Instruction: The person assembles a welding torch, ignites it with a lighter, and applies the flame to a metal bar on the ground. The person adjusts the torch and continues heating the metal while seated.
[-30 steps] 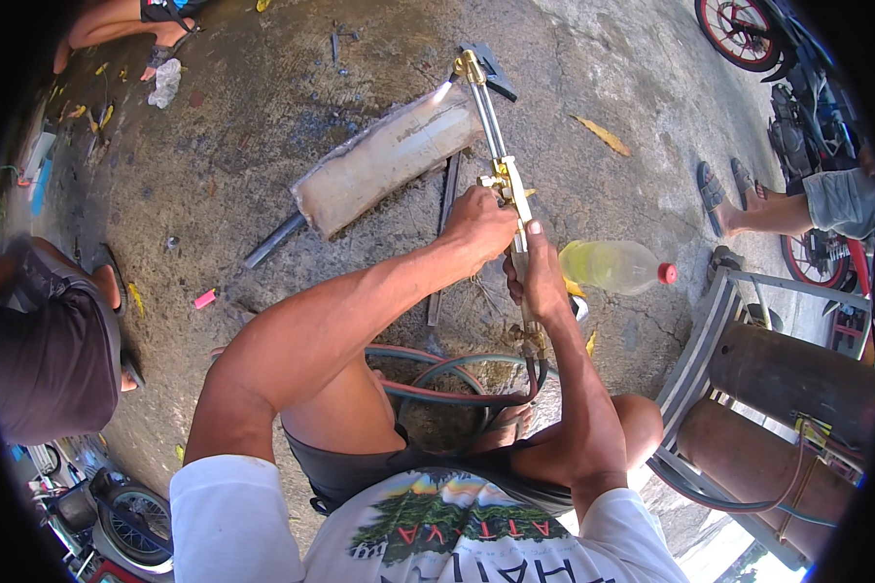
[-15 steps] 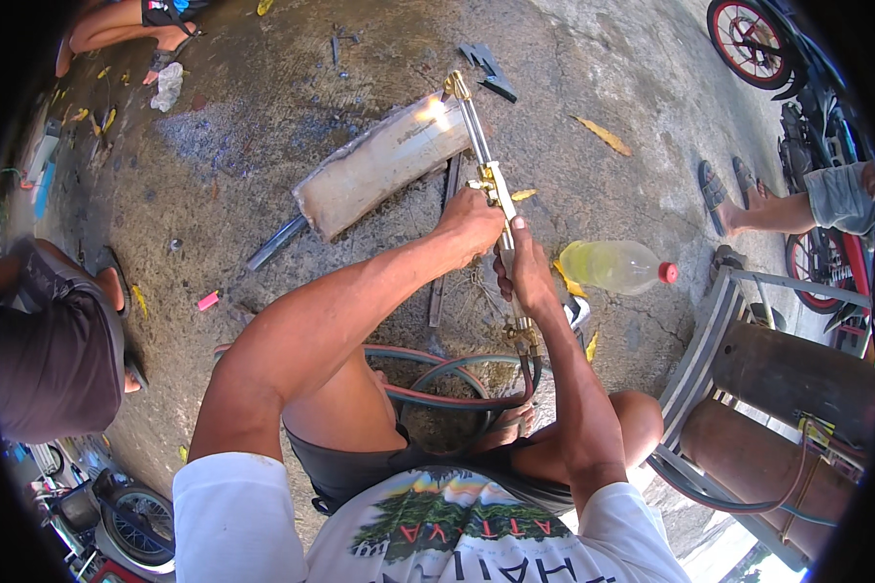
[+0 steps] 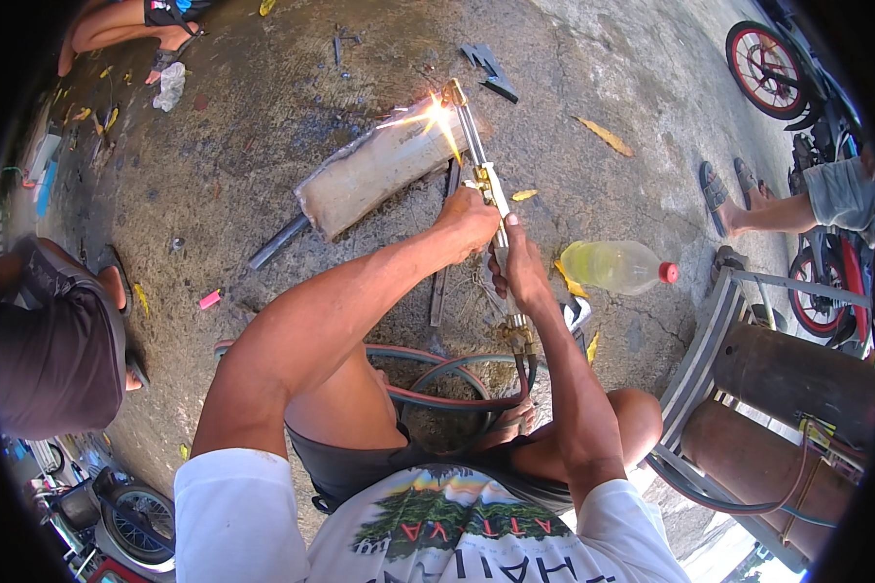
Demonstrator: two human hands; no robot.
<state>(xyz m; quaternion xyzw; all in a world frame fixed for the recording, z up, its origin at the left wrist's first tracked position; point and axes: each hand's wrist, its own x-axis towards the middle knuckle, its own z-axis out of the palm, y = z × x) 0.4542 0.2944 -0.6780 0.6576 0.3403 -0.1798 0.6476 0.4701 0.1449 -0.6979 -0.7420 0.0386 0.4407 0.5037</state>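
Note:
My left hand point(image 3: 469, 223) is closed round the front of a brass and silver cutting torch point(image 3: 493, 189), just behind its valve. Farther back along the handle, my right hand point(image 3: 523, 267) wraps the grip, thumb on top. The torch's bent tip is over the far right end of a thick greyish metal slab point(image 3: 379, 175). A bright glow and sparks point(image 3: 439, 112) come off the metal there. Under the slab's near left end a dark metal bar point(image 3: 280, 241) sticks out. Twin hoses point(image 3: 437, 396) run from the torch's rear and coil between my legs.
A plastic bottle of yellowish liquid point(image 3: 612, 267) lies right of my hands. Gas cylinders point(image 3: 797, 384) rest in a metal frame at the right. A jagged steel offcut point(image 3: 489, 71) lies beyond the slab. People sit or stand at left, far left and right; motorcycles point(image 3: 768, 73) stand around.
The small glow on the slab has grown into a bright flare with sparks flying out. The torch tip has shifted slightly nearer to me; both hands keep their grip.

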